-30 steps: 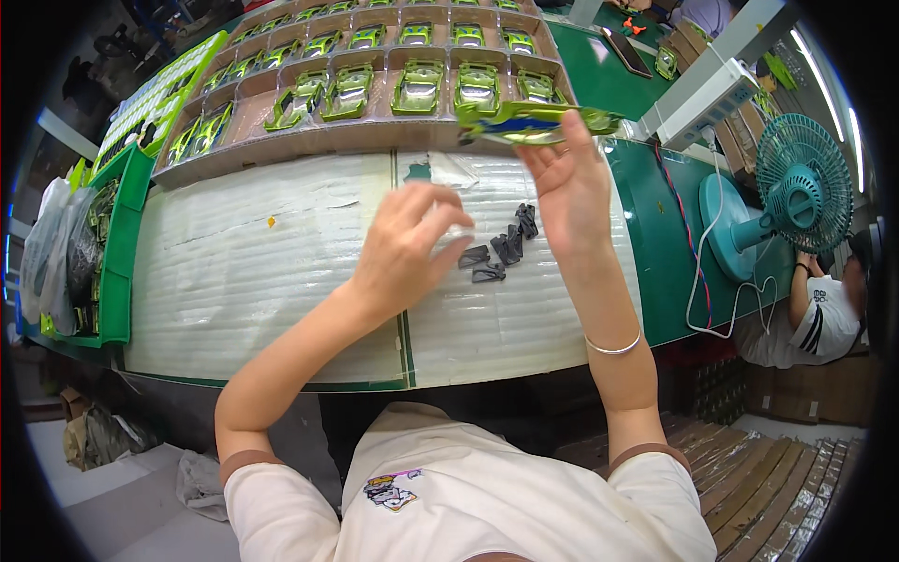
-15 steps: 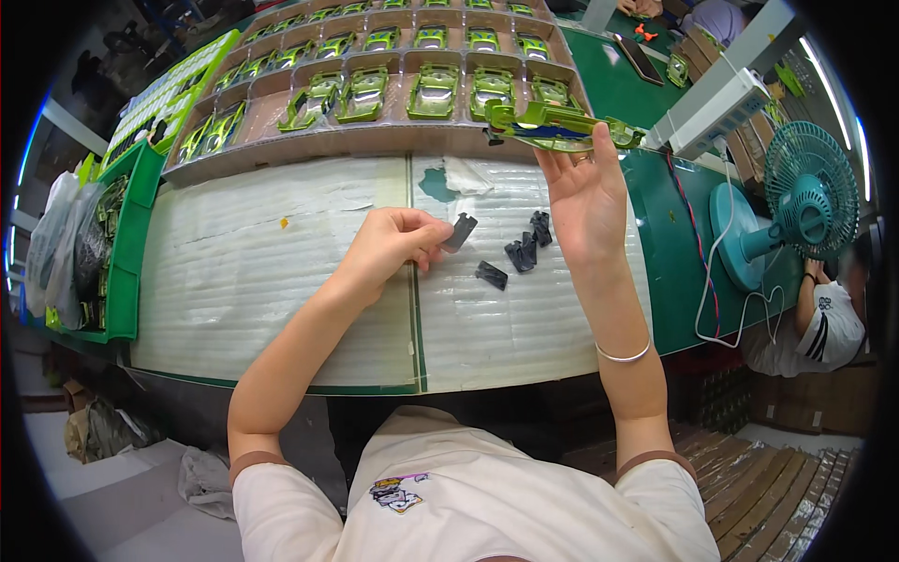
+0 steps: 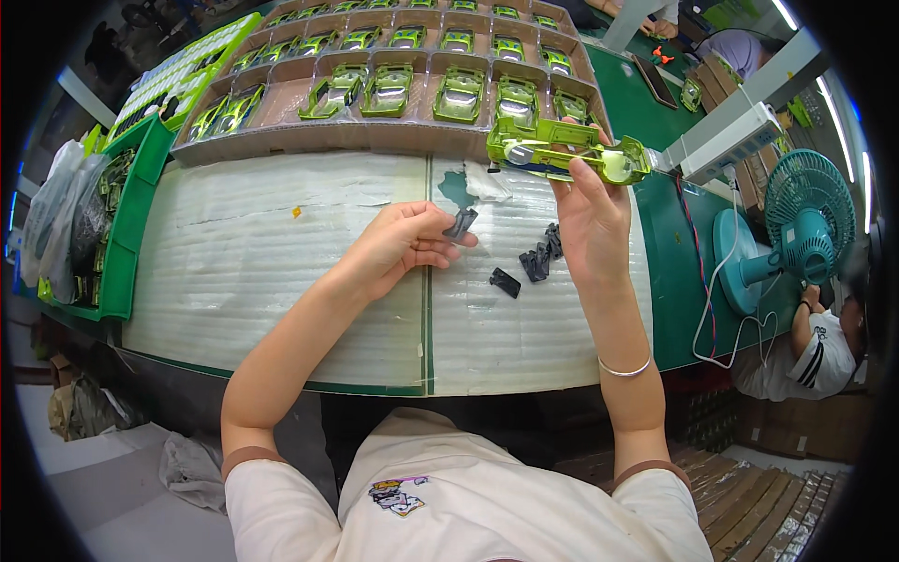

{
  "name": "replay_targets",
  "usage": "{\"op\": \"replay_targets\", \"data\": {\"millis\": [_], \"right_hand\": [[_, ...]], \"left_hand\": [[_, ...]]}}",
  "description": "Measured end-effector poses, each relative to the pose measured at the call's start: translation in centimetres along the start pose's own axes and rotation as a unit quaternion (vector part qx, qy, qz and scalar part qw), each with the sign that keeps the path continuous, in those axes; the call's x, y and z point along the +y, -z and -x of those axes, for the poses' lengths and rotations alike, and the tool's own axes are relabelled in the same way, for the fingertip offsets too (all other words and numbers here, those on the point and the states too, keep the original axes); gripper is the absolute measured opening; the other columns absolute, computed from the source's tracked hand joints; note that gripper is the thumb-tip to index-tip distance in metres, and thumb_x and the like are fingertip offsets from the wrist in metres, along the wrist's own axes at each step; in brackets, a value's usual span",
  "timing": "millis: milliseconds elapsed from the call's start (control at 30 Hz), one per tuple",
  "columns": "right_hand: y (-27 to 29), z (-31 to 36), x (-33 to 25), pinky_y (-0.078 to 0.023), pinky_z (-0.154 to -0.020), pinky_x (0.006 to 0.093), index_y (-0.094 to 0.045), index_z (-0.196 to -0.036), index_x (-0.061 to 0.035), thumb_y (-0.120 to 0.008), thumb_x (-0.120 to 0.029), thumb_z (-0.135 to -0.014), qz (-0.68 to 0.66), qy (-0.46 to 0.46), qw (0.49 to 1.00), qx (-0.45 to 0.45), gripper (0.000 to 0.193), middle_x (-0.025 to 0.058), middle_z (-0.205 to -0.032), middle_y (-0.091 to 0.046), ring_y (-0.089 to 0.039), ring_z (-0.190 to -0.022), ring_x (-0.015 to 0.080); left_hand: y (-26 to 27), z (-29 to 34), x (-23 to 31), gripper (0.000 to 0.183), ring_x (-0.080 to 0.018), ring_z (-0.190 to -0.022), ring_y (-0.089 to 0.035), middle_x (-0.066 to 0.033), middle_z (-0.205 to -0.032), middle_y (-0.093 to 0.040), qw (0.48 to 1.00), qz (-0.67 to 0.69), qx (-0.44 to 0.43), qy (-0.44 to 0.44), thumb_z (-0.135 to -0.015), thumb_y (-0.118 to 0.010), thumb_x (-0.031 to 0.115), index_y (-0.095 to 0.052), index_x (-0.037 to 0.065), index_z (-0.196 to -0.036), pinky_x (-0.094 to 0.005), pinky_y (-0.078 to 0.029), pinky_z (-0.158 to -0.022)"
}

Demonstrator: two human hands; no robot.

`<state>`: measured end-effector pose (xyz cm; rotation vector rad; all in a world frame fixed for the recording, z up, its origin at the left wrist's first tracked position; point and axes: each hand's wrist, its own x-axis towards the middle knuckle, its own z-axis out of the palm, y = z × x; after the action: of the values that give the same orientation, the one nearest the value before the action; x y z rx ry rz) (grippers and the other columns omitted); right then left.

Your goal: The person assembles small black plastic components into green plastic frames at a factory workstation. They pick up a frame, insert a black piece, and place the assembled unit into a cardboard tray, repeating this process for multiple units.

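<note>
Between the thumb and fingers of my left hand [image 3: 398,239] is a small black plastic part [image 3: 460,223], held above the padded table mat [image 3: 281,309]. My right hand [image 3: 596,220] is raised and closed on a green toy car body [image 3: 568,152], its hollow inside partly turned to view. That car body is in front of the near right corner of the divided tray. Several more black plastic parts [image 3: 536,262] lie on the mat between my hands, one [image 3: 505,283] a little apart and nearer me.
Behind the mat stands a divided cardboard tray [image 3: 309,142] with green car bodies. A green crate [image 3: 126,272] with bagged parts is at the left. To the right are a teal fan [image 3: 807,215], a power strip [image 3: 735,145], cables and a phone [image 3: 654,81]. Another person [image 3: 819,347] sits farther right.
My right hand has tilted the car body so more of its inside shows. My left hand has turned slightly with the black part. The whole view has shifted a little.
</note>
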<state>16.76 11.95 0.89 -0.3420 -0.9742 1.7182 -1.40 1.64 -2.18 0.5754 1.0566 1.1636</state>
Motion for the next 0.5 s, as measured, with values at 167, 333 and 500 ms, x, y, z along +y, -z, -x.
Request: {"op": "replay_targets", "data": {"millis": [167, 333, 500], "right_hand": [[-0.1, 0.2, 0.5, -0.032, -0.103, 0.0384, -0.035, -0.128, -0.0059, -0.057, -0.002, -0.081, 0.037, -0.001, 0.999, -0.016, 0.052, 0.0099, -0.125, -0.044, -0.043, -0.118, 0.0206], [0.0, 0.2, 0.5, -0.032, -0.104, 0.0386, -0.033, -0.13, -0.0058, -0.057, 0.002, -0.079, 0.039, -0.01, 0.999, -0.03, 0.057, 0.0109, -0.127, -0.043, -0.042, -0.12, 0.0221], [-0.9, 0.3, 0.5, -0.042, -0.097, 0.0358, -0.039, -0.123, -0.01, -0.066, 0.013, -0.066, 0.106, 0.035, 0.986, -0.126, 0.066, 0.0109, -0.125, -0.046, -0.045, -0.116, 0.0213]], "left_hand": [[0.1, 0.3, 0.2, 0.01, -0.0135, -0.068, -0.059, -0.0147, -0.089, -0.064, 0.999, 0.047, -0.002, 0.004, -0.086, -0.053, 0.014, -0.051, 0.004, -0.087, -0.0244, -0.05, -0.064], [-0.5, 0.5, 0.6, 0.009, -0.0141, -0.072, -0.06, -0.015, -0.092, -0.063, 0.998, 0.047, 0.023, -0.018, -0.086, -0.052, 0.013, -0.051, 0.004, -0.088, -0.0262, -0.051, -0.066], [-0.1, 1.3, 1.7, 0.007, -0.0127, -0.077, -0.06, -0.014, -0.092, -0.064, 0.918, -0.105, 0.151, -0.351, -0.087, -0.053, 0.008, -0.052, 0.001, -0.088, -0.0264, -0.05, -0.071]]}}
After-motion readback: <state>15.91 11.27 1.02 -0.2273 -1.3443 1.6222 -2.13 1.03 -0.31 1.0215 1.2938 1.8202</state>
